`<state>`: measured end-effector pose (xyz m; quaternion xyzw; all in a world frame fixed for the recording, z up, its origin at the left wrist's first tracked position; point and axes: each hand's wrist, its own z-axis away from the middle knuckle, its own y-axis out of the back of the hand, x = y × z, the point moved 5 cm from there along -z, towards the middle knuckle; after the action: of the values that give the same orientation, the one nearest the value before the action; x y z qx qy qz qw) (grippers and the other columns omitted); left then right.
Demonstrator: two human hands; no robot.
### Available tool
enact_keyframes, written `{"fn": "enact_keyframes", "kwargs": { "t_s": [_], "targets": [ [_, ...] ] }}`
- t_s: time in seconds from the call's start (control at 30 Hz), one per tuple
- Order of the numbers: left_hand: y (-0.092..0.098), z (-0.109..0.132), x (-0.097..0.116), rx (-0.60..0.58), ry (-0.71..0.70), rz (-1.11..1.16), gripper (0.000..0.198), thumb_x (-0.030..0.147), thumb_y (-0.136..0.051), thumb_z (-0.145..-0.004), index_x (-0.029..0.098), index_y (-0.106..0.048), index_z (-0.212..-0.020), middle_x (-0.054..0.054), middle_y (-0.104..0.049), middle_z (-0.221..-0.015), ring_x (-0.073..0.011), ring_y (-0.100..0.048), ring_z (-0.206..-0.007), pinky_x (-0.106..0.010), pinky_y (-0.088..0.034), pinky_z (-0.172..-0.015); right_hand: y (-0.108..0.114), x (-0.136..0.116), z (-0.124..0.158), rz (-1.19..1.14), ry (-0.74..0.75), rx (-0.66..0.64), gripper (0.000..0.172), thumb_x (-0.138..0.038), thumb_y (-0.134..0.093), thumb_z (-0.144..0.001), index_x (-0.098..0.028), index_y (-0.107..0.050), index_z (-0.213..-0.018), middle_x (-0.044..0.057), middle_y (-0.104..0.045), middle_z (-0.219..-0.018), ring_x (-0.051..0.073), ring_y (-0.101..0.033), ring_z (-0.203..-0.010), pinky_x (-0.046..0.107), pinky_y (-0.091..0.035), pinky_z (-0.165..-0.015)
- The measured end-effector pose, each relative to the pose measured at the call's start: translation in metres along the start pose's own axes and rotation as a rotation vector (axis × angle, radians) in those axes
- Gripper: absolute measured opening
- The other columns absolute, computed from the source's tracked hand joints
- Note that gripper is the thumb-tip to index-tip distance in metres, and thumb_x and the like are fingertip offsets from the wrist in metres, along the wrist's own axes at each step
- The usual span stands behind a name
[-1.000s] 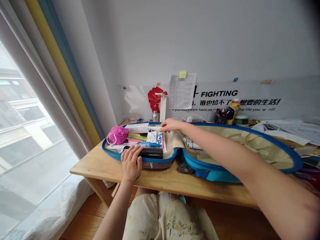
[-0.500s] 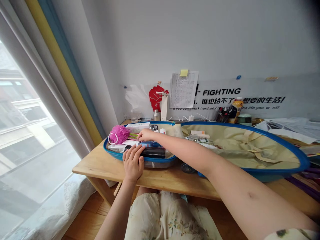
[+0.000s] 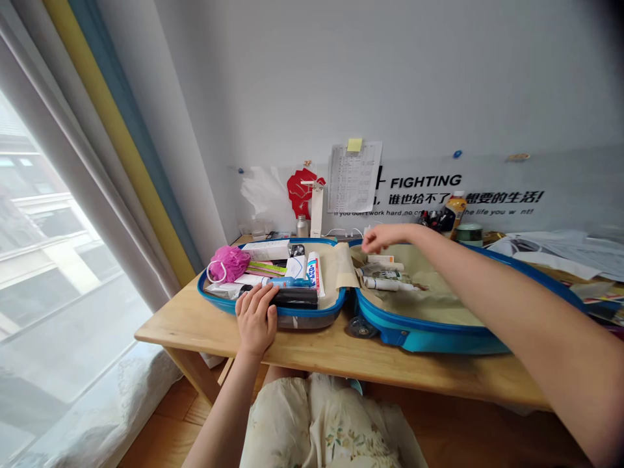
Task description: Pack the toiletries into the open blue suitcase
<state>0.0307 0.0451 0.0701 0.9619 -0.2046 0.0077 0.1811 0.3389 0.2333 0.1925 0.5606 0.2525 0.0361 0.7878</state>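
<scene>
A blue suitcase [image 3: 424, 335] lies spread apart on a wooden desk [image 3: 205, 325]. Its left half holds a pink bath puff [image 3: 229, 262], a white box [image 3: 267, 250], a toothpaste tube [image 3: 314, 273], a black case [image 3: 295, 298] and other toiletries. My left hand [image 3: 256, 318] rests flat, fingers spread, on the near rim of that half, touching the black case. My right hand [image 3: 380, 238] hovers over the right half's beige lining, fingers curled downward above several small white tubes [image 3: 385, 273]; nothing shows in it.
Against the wall stand a white lamp [image 3: 316, 208], a small bottle [image 3: 302, 227], an orange drink bottle [image 3: 455, 213] and a green jar [image 3: 470, 233]. Papers [image 3: 560, 250] lie at the right. A curtain [image 3: 121, 143] and window are at the left.
My right hand has moved from the left half of the suitcase across to the right half, above the tubes. My left hand has stayed on the rim.
</scene>
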Motion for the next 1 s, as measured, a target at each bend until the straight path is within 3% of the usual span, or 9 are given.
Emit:
{"fn": "enact_keyframes", "kwargs": {
  "t_s": [0.13, 0.3, 0.4, 0.53, 0.67, 0.77, 0.87, 1.0],
  "targets": [
    [0.0, 0.0, 0.0, 0.001, -0.006, -0.013, 0.038, 0.031, -0.034, -0.1, 0.022, -0.066, -0.121, -0.008, -0.07, -0.121, -0.0231, -0.057, -0.12, -0.039, -0.03, -0.108, -0.036, 0.045, 0.019, 0.151, -0.112, -0.12, 0.047, -0.046, -0.086, -0.044, -0.018, -0.07, -0.078, 0.005, -0.069, -0.078, 0.021, -0.065, -0.076, 0.03, -0.046, -0.069],
    [-0.001, 0.001, -0.002, -0.012, 0.005, -0.01, 0.039, 0.031, -0.034, -0.1, 0.022, -0.065, -0.122, -0.008, -0.07, -0.123, -0.0231, -0.057, -0.122, -0.04, -0.03, -0.109, -0.068, 0.05, 0.025, 0.233, -0.124, -0.056, 0.036, -0.033, -0.083, -0.051, -0.021, -0.068, -0.081, 0.008, -0.069, -0.09, 0.026, -0.065, -0.092, 0.031, -0.046, -0.076],
    [-0.002, 0.002, -0.003, -0.019, 0.019, 0.003, 0.04, 0.033, -0.034, -0.1, 0.023, -0.065, -0.123, -0.008, -0.069, -0.124, -0.0237, -0.056, -0.122, -0.04, -0.03, -0.109, -0.067, 0.046, 0.027, 0.226, -0.13, -0.047, 0.026, -0.028, -0.082, -0.054, -0.022, -0.065, -0.073, 0.007, -0.068, -0.082, 0.025, -0.065, -0.088, 0.031, -0.046, -0.074],
    [-0.002, 0.002, -0.004, -0.013, 0.028, 0.009, 0.04, 0.034, -0.035, -0.1, 0.024, -0.066, -0.124, -0.008, -0.069, -0.124, -0.024, -0.057, -0.122, -0.04, -0.031, -0.107, -0.046, 0.038, 0.033, 0.123, -0.131, -0.063, 0.021, -0.032, -0.077, -0.065, -0.02, -0.065, -0.077, 0.008, -0.067, -0.075, 0.019, -0.064, -0.071, 0.029, -0.046, -0.063],
    [-0.001, 0.001, -0.002, -0.009, 0.007, -0.001, 0.039, 0.032, -0.035, -0.1, 0.022, -0.065, -0.123, -0.008, -0.069, -0.123, -0.0235, -0.056, -0.121, -0.04, -0.031, -0.107, -0.018, 0.012, 0.033, -0.044, -0.061, 0.012, 0.029, -0.04, -0.072, -0.074, -0.019, -0.068, -0.093, 0.008, -0.07, -0.084, 0.016, -0.064, -0.072, 0.026, -0.049, -0.064],
    [0.0, 0.0, 0.0, 0.003, -0.009, -0.007, 0.039, 0.031, -0.035, -0.1, 0.022, -0.065, -0.122, -0.008, -0.07, -0.122, -0.0232, -0.057, -0.12, -0.04, -0.032, -0.107, -0.005, -0.017, 0.025, -0.229, 0.001, 0.132, 0.029, -0.04, -0.076, -0.071, -0.017, -0.069, -0.087, 0.006, -0.069, -0.081, 0.014, -0.063, -0.07, 0.026, -0.051, -0.066],
    [0.001, -0.001, 0.001, 0.012, -0.026, -0.015, 0.038, 0.03, -0.035, -0.101, 0.021, -0.066, -0.12, -0.009, -0.07, -0.12, -0.023, -0.057, -0.12, -0.039, -0.032, -0.106, -0.001, -0.049, 0.011, -0.334, 0.038, 0.202, 0.026, -0.038, -0.078, -0.072, -0.016, -0.066, -0.08, 0.005, -0.069, -0.076, 0.012, -0.061, -0.065, 0.024, -0.051, -0.064],
    [0.0, -0.001, 0.0, 0.001, -0.016, -0.008, 0.038, 0.031, -0.035, -0.1, 0.022, -0.065, -0.122, -0.009, -0.07, -0.122, -0.0235, -0.057, -0.121, -0.04, -0.032, -0.107, -0.006, -0.094, -0.014, -0.455, 0.102, 0.318, 0.027, -0.042, -0.07, -0.084, -0.016, -0.063, -0.087, 0.003, -0.068, -0.075, 0.008, -0.057, -0.06, 0.02, -0.05, -0.06]
  ]
}}
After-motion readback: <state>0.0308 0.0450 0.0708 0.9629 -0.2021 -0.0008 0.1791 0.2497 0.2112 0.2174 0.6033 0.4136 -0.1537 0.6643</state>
